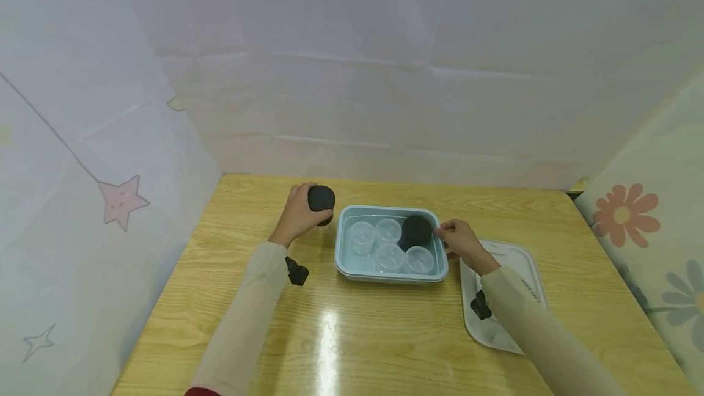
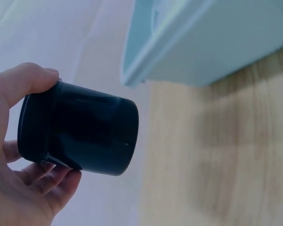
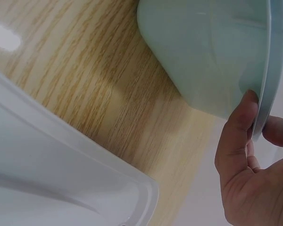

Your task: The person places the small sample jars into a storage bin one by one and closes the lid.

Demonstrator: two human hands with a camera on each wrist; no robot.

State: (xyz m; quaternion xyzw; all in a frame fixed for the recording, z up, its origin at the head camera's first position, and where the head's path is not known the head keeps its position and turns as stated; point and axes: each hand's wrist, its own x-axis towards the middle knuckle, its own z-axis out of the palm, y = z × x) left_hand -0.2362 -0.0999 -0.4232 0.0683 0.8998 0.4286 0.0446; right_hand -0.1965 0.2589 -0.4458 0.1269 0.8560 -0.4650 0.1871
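Observation:
My left hand grips a black lidded jar by its lid end, thumb on one side and fingers on the other. The jar is held left of a light blue plastic bin. With thumb and fingers my right hand pinches the bin's right rim. Inside the bin, a second black jar stands at the back right. Several clear plastic cups fill the bin's middle and front right.
A white lid-like tray lies on the wooden table to the right, partly under my right forearm. A pale sheet hangs behind the table, and printed sheets flank both sides.

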